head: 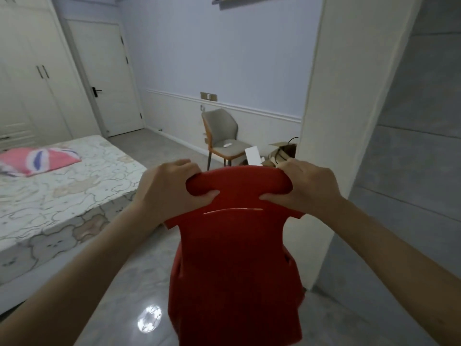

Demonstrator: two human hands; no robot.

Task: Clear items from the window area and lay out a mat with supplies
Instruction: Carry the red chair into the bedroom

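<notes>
- As we look down from the head camera, we see a red plastic chair [234,258] in the middle of the view, its backrest turned toward us.
- Our left hand [167,189] grips the top bar of the backrest at its left end: the fingers curl over the upper edge and the thumb presses the front face.
- Our right hand [303,187] grips the same top bar at its right end in the same way, fingers over the edge and thumb underneath on the near face.
- Both hands are closed around the chair; neither one is free.
- The lower part of the chair goes out of the bottom of the view, so we cannot tell if its legs touch the glossy tiled floor [119,295].
- To the left there is a bed [74,186] with a patterned cover, and a pink pillow [37,159] lies on it.
- Beyond the red chair, near the far wall, stands a grey upholstered chair [224,136] with a small white thing on its seat.
- Just right of it is an open cardboard box [283,151], partly hidden by a white wall corner [324,121].
- A closed white door [104,78] and a white wardrobe [27,78] are at the far left.
</notes>
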